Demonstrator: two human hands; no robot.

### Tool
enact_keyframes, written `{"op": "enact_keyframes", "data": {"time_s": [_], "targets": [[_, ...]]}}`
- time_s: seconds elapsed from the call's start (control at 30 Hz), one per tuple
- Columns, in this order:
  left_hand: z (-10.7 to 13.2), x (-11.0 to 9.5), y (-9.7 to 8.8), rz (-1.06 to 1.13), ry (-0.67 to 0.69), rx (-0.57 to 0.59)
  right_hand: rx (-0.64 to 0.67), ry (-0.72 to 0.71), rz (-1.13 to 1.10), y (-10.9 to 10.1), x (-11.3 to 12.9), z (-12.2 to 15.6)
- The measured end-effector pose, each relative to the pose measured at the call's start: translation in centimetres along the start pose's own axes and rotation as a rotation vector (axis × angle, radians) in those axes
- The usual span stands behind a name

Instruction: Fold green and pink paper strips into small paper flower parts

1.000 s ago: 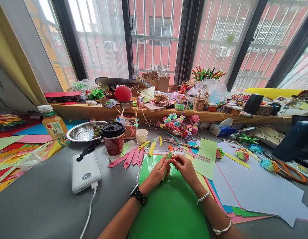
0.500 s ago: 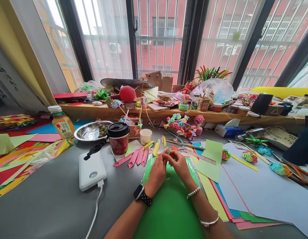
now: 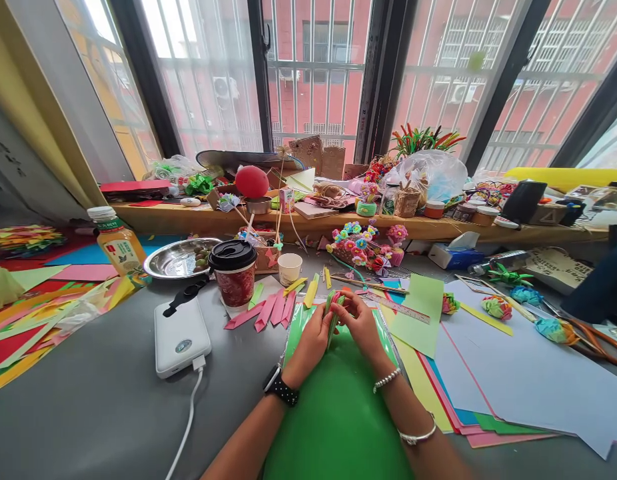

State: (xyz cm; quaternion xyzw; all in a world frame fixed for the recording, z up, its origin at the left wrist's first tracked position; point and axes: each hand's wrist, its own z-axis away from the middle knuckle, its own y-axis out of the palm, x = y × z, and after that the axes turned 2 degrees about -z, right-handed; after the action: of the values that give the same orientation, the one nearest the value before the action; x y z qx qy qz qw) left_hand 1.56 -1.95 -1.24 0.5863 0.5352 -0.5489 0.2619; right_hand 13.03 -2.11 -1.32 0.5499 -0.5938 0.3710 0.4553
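Note:
Between my two hands is a small piece of folded paper (image 3: 332, 312) in pink and green, held up over a green sheet (image 3: 338, 407). My left hand (image 3: 311, 337) grips it from the left, fingers closed along its side. From the right, my right hand (image 3: 359, 323) is closed on its upper part, fingertips bent inward. My fingers cover much of the paper, so its full shape is hidden. Pink folded strips (image 3: 269, 310) lie left of my hands, and yellow ones (image 3: 312, 291) just beyond them.
A lidded paper cup (image 3: 233, 273) and a white power bank (image 3: 182, 337) with its cable stand left. To the right are a ruler (image 3: 408, 311), a light-green sheet (image 3: 419, 313), stacked paper (image 3: 528, 373) and paper flowers (image 3: 497, 307). Behind is a crowded ledge (image 3: 308, 225).
The folded paper has been turned more upright and shows more of its green side. My fingers have shifted around it, and the view has moved slightly.

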Motion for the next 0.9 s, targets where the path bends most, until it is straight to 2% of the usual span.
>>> {"op": "enact_keyframes", "data": {"time_s": [0.27,0.5,0.73,0.9], "targets": [[0.2,-0.2,0.4,-0.061,-0.023,-0.131,-0.037,-0.007,-0.009,0.3,0.4,0.1],[0.2,-0.1,0.4,0.031,-0.014,-0.194,-0.136,0.024,-0.073,0.1,0.1,0.1],[0.3,-0.4,0.1,0.126,-0.060,-0.175,-0.171,0.190,-0.462,-0.4,0.2,0.0],[0.2,-0.3,0.0,0.352,-0.174,-0.020,-0.206,0.153,-0.593,-0.8,0.4,-0.3]]}}
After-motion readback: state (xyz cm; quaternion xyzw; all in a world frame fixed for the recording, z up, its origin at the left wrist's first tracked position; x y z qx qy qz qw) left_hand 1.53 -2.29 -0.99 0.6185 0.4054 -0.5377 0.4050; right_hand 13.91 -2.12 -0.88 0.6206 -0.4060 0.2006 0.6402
